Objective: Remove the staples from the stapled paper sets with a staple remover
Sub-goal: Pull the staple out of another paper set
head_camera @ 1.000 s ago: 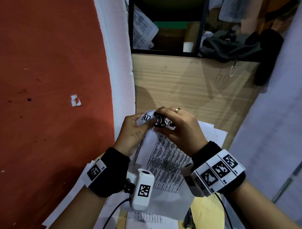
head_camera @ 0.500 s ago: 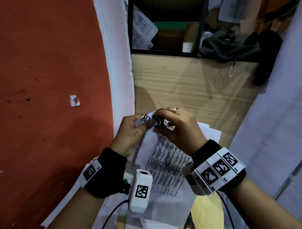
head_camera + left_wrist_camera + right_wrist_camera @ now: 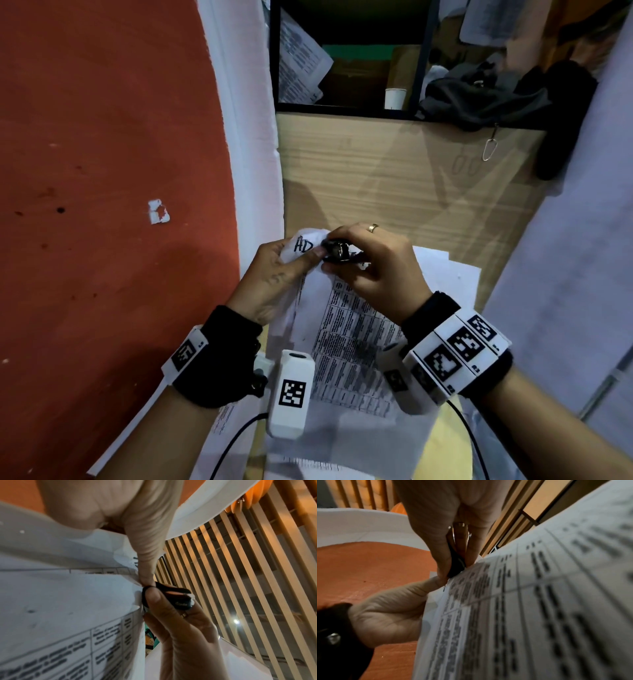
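At left, the left hand (image 3: 274, 274) pinched the top corner of the stapled paper set (image 3: 346, 329), thumb pressed on the face marked with handwriting and the other fingers curled behind; the sheets were held up off the wooden desk (image 3: 394, 178), over loose papers (image 3: 452, 270) lying on it. The set appeared light, thin and limp, drooping below the grip, and likely to tear at the corner, so the best hold was judged to be close beside the staple, where the left hand already supported it. At centre, the black staple remover (image 3: 337, 251) met that corner just beside the left thumb tip. At right, the right hand (image 3: 380, 274) squeezed the remover between thumb and forefinger (image 3: 154, 599), fingers pressed close together. The staple itself could not be made out.
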The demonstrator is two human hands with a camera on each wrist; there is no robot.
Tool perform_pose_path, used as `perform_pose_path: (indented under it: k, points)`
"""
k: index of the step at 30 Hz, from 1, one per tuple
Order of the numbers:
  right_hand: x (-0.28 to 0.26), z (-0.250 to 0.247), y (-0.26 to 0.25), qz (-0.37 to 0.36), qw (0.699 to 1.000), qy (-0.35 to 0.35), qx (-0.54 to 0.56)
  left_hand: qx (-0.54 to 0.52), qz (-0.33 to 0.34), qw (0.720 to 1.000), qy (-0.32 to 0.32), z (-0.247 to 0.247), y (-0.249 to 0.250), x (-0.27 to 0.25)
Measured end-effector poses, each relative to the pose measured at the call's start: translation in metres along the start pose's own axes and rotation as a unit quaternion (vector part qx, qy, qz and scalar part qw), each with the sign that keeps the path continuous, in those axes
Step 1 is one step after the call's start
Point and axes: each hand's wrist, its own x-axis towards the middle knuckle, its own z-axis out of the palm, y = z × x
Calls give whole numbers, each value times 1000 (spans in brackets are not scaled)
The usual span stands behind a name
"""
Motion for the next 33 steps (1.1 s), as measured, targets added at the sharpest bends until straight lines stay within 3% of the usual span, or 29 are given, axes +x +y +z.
perform_pose_path:
  k: [10, 17, 21, 29, 33]
  points:
    - [-5, -1, 0, 92, 986, 38, 133, -13, -5, 1000, -12, 3, -2, 2]
    - [-7, -2, 1, 121, 976, 37, 174, 28, 5, 999, 22, 6, -7, 3]
    - [-4, -2, 1, 153, 971, 52, 179, 87, 40, 995, 26, 6, -12, 2]
    - [-1, -10, 5, 122, 986, -8, 112, 72, 15, 994, -79, -2, -6, 4]
    - [6, -13, 2, 116, 989, -14, 90, 105, 49, 991, -65, -1, -9, 6]
